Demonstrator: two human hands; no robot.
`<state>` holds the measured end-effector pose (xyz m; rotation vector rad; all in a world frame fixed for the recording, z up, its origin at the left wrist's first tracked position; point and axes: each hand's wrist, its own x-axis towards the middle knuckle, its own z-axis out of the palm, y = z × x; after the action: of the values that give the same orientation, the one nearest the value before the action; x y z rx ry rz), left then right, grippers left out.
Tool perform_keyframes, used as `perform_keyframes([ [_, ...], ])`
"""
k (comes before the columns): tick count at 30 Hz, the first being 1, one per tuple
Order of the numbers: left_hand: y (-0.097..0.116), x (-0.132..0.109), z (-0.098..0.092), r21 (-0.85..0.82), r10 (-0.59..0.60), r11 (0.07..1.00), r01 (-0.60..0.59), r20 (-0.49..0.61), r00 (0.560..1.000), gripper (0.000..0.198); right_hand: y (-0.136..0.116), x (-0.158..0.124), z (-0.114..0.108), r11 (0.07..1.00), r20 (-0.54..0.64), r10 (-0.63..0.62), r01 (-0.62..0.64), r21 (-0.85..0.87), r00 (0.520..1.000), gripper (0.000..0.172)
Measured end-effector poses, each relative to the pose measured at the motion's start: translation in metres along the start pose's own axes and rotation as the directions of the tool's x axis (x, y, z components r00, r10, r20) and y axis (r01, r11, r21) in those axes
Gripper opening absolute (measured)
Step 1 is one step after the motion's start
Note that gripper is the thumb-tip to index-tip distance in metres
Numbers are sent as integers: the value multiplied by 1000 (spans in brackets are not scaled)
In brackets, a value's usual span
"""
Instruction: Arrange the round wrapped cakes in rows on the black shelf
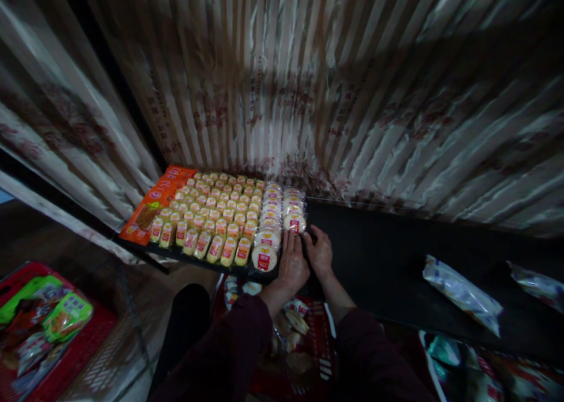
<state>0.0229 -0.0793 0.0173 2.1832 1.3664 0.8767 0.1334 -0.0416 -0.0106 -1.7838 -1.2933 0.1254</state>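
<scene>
On a dark shelf (379, 255) lie rows of small wrapped yellow snack packs (211, 214) and, to their right, rows of round white cakes in clear wrappers (269, 228). My left hand (291, 265) lies flat, fingers stretched, against the right end of the round cake rows. My right hand (319, 249) sits beside it with fingers curled at the nearest cake pack (294, 222); what they hold, if anything, is hidden. Both sleeves are dark maroon.
Orange flat packets (152, 208) line the shelf's left end. Two loose snack bags (462, 293) lie on the shelf at right. A red basket of goods (291, 337) stands below my arms, another red basket (44, 331) at left. Striped curtain (308, 84) behind.
</scene>
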Motion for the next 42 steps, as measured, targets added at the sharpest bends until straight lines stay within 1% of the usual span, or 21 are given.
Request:
perform_keyframes([
  [3,1,-8,-11,-32,49,998,-51,-47,998,52,-15,-13,-11,997,-112,-73,74,5,991,44],
  [5,0,-15,-24,-54,86,994,-92,-104,991,48,-33,-24,-19,992,-174,-118,125,27,978,40],
  [7,-4,-23,-40,-63,143,986,-156,-182,973,47,-56,-40,-25,980,-218,-176,191,50,960,36],
  [9,-15,-33,-61,-49,193,976,-213,-268,944,47,-82,-60,-24,963,-208,-243,262,69,948,33],
  [10,-23,-39,-72,-27,200,976,-218,-305,931,46,-95,-71,-20,946,-190,-292,312,87,937,32],
  [12,-46,-51,-97,50,207,978,-203,-367,907,43,-120,-95,-8,899,-94,-412,422,119,906,33],
  [14,-74,-62,-122,142,192,980,-142,-462,866,41,-142,-116,11,865,-13,-494,493,97,869,37],
  [15,-90,-68,-135,182,170,979,-88,-505,846,42,-152,-124,21,849,33,-526,523,73,850,39],
  [16,-106,-72,-148,219,142,975,-23,-546,825,42,-161,-132,31,838,74,-546,545,40,834,40],
  [18,-138,-80,-171,264,45,952,156,-625,780,45,-178,-141,49,826,130,-554,562,-38,822,42],
  [19,-152,-83,-181,278,11,935,220,-642,766,46,-185,-144,57,822,151,-550,565,-72,821,43],
  [22,-188,-87,-201,296,-99,883,365,-642,760,52,-198,-146,74,813,202,-535,565,-142,820,44],
  [24,-205,-86,-205,292,-160,849,440,-652,741,55,-201,-145,83,811,223,-518,557,-177,826,44],
  [26,-215,-84,-205,298,-196,826,478,-643,740,56,-201,-144,89,814,240,-496,543,-206,834,45],
  [28,-222,-80,-202,306,-219,813,495,-628,747,56,-199,-144,94,817,252,-479,532,-224,841,46],
  [32,-226,-72,-198,294,-243,810,507,-619,747,56,-196,-144,98,822,243,-472,522,-228,848,47],
  [36,-228,-67,-196,300,-232,816,494,-613,755,57,-197,-143,101,828,232,-468,515,-222,853,48],
  [39,-232,-67,-196,299,-222,821,486,-618,755,55,-197,-143,101,825,252,-461,515,-232,851,48],
  [42,-237,-70,-197,297,-212,821,487,-634,744,55,-196,-143,100,820,262,-463,522,-236,847,48],
])
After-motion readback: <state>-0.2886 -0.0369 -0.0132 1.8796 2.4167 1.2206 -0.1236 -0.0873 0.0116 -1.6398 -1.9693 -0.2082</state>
